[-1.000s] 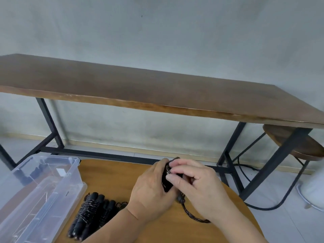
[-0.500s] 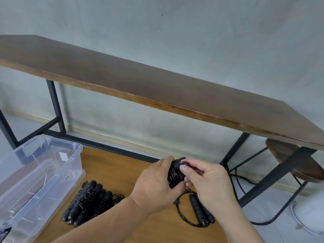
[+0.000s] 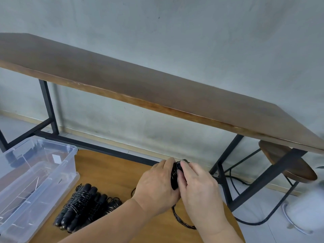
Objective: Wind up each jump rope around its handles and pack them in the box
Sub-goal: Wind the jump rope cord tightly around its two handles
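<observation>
Clear plastic box [image 3: 35,176], at 8 o'clock on the round bench [image 3: 112,172]: cut off by the frame edge; white label inside, writing unreadable. Wound jump ropes [image 3: 84,206], black, just beside the box at 7 o'clock. Left hand [image 3: 156,186], at 6 o'clock: grip curled round the jump rope handles [image 3: 175,178], mostly hidden. Right hand [image 3: 198,186]: fingers pinch the same bundle; loose cord [image 3: 182,220] trails beneath.

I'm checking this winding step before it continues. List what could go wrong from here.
The loose cord trailing below both hands could snag or tangle. The coils on the handles, gripped between left hand and right hand, may slip off. The wound jump ropes lie outside the clear plastic box, unpacked.
</observation>
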Action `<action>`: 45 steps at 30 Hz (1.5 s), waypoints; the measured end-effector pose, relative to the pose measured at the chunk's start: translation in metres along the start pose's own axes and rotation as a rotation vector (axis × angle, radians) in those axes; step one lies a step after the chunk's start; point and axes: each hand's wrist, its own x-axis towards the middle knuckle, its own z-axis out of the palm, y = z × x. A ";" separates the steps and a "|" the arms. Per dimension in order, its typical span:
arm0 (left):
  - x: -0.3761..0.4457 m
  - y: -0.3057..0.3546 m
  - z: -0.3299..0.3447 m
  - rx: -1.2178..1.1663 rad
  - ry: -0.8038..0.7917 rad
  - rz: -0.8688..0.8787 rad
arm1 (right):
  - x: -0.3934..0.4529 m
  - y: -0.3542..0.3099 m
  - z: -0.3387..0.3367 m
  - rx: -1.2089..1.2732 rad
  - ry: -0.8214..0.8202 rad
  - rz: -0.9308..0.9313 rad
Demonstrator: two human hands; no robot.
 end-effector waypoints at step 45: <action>0.004 0.016 0.014 0.146 -0.147 0.030 | -0.023 0.046 -0.008 0.358 -0.066 0.163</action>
